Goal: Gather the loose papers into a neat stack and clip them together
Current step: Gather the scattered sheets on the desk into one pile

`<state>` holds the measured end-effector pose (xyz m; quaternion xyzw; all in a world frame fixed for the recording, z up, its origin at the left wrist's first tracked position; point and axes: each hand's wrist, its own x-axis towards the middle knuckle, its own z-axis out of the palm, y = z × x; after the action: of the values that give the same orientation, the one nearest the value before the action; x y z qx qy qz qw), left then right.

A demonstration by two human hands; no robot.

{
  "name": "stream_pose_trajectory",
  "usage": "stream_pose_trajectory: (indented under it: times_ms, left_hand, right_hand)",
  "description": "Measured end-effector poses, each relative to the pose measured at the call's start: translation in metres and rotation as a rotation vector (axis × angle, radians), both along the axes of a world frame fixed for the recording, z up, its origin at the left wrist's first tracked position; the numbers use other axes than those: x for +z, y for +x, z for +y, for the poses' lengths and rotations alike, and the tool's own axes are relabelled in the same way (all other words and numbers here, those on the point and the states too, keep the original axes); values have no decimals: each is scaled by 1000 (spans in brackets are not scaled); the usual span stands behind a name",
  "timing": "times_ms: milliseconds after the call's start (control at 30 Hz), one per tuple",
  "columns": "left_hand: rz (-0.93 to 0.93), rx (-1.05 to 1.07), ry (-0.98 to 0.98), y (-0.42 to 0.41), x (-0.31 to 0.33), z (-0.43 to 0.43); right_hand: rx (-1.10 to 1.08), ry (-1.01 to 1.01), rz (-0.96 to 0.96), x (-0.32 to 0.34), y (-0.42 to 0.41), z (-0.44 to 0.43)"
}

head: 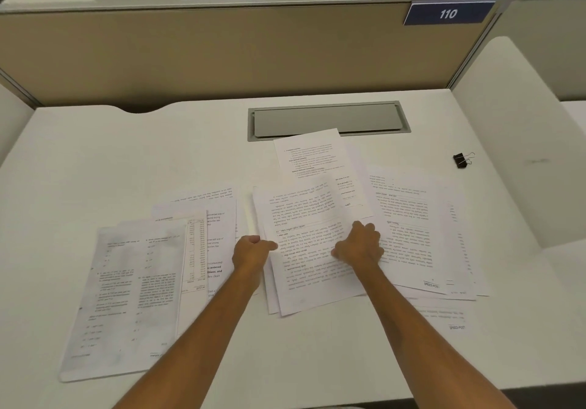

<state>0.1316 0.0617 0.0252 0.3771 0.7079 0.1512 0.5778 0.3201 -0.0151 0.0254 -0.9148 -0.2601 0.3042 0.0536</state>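
Note:
Several printed white sheets lie scattered across the white desk (pixel 95 161). A small middle pile (pixel 301 218) sits between my hands. My left hand (pixel 252 250) pinches the left edge of that pile. Curled over the pile's right side, my right hand (pixel 360 247) presses on the top sheet. A group of sheets (pixel 136 282) lies overlapped to the left, and more sheets (pixel 409 228) are spread on the right. A single page (pixel 312 158) pokes out behind the pile. One black binder clip (pixel 461 160) rests alone at the far right of the desk.
A grey cable hatch (pixel 326 117) is set into the desk behind the papers. A beige partition (pixel 222 53) closes the back, with a blue "110" sign (pixel 448 13). White side dividers stand at left and right (pixel 520 129).

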Motion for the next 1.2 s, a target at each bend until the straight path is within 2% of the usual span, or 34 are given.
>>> stream_pose_trajectory:
  times_ms: [167, 267, 467, 733, 833, 933, 1067, 1200]
  left_hand:
    - [23, 21, 64, 6, 2, -7]
    - [6, 37, 54, 9, 5, -11]
    - [-62, 4, 44, 1, -2, -29]
    - [-191, 65, 169, -9, 11, -43]
    - [-146, 89, 155, -10, 13, -39]
    - [-57, 27, 181, -8, 7, -32]
    - [167, -108, 308, 4, 3, -29]
    - [309, -185, 366, 13, 1, -30]
  right_hand:
    - [-111, 144, 202, 6, 7, -3]
    - [-113, 212, 237, 8, 9, -8]
    - [-103, 449, 469, 8, 14, -29]
    - [-167, 647, 733, 14, 30, -56]
    - [-200, 667, 674, 9, 31, -56]
    - [-164, 618, 495, 3, 28, -51]
    - [40, 436, 140, -3, 17, -36]
    - [64, 274, 20, -4, 4, -23]
